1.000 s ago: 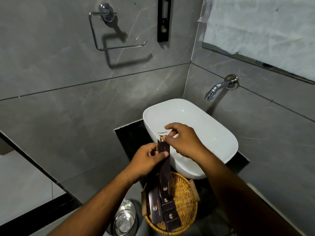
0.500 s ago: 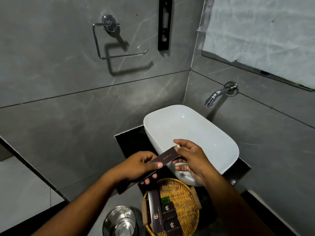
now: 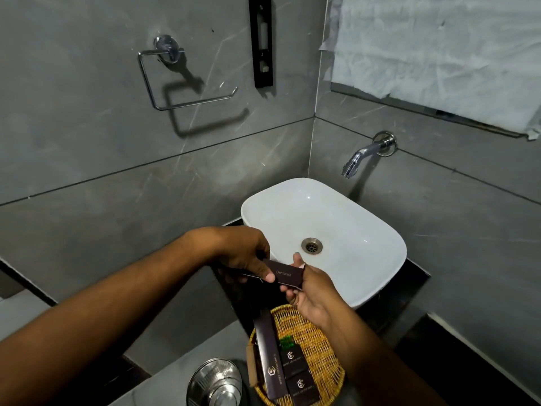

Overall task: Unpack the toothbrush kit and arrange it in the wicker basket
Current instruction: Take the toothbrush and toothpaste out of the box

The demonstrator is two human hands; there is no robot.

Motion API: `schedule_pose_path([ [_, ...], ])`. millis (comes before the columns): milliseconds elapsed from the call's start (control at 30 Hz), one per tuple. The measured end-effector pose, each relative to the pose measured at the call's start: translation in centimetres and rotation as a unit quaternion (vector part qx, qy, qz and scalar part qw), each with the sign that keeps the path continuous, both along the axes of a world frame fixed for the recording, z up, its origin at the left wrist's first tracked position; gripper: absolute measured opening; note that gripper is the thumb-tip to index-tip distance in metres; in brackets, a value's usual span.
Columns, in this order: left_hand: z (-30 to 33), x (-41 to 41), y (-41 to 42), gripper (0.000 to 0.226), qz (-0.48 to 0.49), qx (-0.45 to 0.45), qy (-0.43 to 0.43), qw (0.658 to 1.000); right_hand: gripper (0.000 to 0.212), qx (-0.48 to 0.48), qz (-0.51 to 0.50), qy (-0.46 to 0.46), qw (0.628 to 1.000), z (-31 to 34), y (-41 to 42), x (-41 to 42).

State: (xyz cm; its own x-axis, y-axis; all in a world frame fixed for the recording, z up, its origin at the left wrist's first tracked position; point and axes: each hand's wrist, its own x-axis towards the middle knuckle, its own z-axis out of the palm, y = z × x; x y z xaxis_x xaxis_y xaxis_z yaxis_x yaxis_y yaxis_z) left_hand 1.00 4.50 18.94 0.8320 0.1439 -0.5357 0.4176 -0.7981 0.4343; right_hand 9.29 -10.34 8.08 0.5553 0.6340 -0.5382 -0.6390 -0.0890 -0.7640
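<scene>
Dark brown card made up the dental kit box (image 3: 283, 273), which was held level in the air between both hands, just above the near rim of the white basin (image 3: 336, 221) and over the wicker basket (image 3: 319, 356); the left hand (image 3: 243, 253) pinched its left end, thumb on top, and the right hand (image 3: 313, 291) clasped its right end, fingers curled round the flap; both grips were closed on the box. Whether that end was open yet could not be told. Below, a long dark box (image 3: 268, 356) leaned along the basket's left side, with two small dark boxes (image 3: 295, 373) beside it. The step in hand looked like opening the end flap; it would go best with the left hand steady, the right thumb lifting the tab gently so the card did not tear, and the box kept over the basket so that anything sliding out landed there and not in the basin.
</scene>
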Motion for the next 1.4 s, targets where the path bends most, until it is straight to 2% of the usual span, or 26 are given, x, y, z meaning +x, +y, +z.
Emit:
schedule_pose_path([
  [100, 1.5, 1.1, -0.4, 0.046, -0.039, 0.051, 0.062, 0.996, 0.037, 0.018, 0.021, 0.031, 0.999, -0.6, 0.0, -0.7],
  [200, 2.7, 2.1, -0.8, 0.049, -0.051, 0.090, 0.134, 0.986, 0.055, 0.037, 0.035, 0.057, 0.997, -1.2, -0.1, -0.9],
  [300, 3.5, 3.1, -1.4, 0.051, -0.068, 0.151, 0.174, 0.971, 0.059, 0.048, 0.046, 0.083, 0.994, -1.7, 0.0, -1.3],
  [433, 3.6, 3.8, -2.0, 0.044, -0.077, 0.197, 0.178, 0.961, 0.063, 0.040, 0.050, 0.098, 0.993, -2.3, 0.2, -1.6],
  [600, 2.7, 3.5, -2.5, 0.040, -0.070, 0.214, 0.197, 0.954, 0.058, 0.041, 0.035, 0.111, 0.992, -2.3, 0.4, -1.6],
  [767, 3.0, 3.3, -2.5, 0.043, -0.085, 0.227, 0.166, 0.956, 0.064, 0.037, 0.042, 0.121, 0.991, -2.3, 0.7, -1.9],
  [967, 2.7, 2.6, -2.2, 0.037, -0.094, 0.260, 0.172, 0.946, 0.053, 0.051, 0.029, 0.135, 0.989, -2.1, 0.3, -1.9],
  [1133, 2.7, 2.5, -3.0, 0.044, -0.140, 0.359, 0.152, 0.910, 0.051, 0.058, 0.026, 0.147, 0.987, -2.5, 0.3, -2.4],
  [1233, 2.6, 2.7, -3.6, 0.048, -0.166, 0.383, 0.146, 0.897, 0.052, 0.074, 0.024, 0.168, 0.983, -2.7, 0.5, -2.5],
  [1400, 2.6, 2.8, -4.0, 0.047, -0.143, 0.357, 0.144, 0.912, 0.050, 0.066, 0.037, 0.159, 0.984, -2.8, 0.3, -2.3],
])
